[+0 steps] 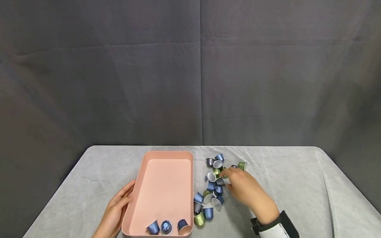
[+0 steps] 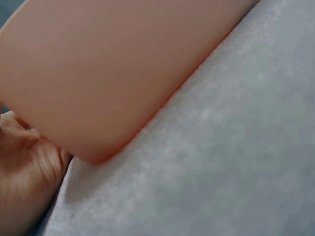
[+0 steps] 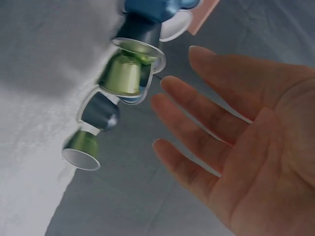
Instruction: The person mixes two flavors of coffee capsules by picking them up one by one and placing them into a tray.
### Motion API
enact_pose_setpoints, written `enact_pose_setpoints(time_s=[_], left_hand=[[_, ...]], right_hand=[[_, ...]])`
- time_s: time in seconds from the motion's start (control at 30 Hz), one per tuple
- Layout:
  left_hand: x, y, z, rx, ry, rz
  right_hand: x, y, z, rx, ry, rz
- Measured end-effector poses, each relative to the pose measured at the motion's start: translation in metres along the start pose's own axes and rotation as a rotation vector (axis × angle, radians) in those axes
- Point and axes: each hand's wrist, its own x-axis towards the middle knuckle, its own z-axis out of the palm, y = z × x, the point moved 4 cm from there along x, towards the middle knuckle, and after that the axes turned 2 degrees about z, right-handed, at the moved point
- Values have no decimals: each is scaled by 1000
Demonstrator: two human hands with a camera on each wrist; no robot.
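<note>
Right hand [image 1: 245, 189]: black wristband [image 1: 288, 224] between its 4 and 5 o'clock, small dark tab [image 1: 255, 226] at band's 9 o'clock. White sleeve [image 1: 273, 232] shows at band's 6.

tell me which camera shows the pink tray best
The head view: it shows the pink tray almost whole, looking down into it. The left wrist view gives only part of it, close up, with one rounded corner; the right wrist view catches just a small pink piece near the top.
</note>
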Motion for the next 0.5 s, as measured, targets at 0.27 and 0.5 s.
enact_pose_setpoints(time_s=[0.27,0.5], left_hand=[[0,2,1,12,16,-31],[0,2,1,22,31,-54]], right_hand=[[1,5,12,-6,-21,19],[2,9,23,2,-59,63]])
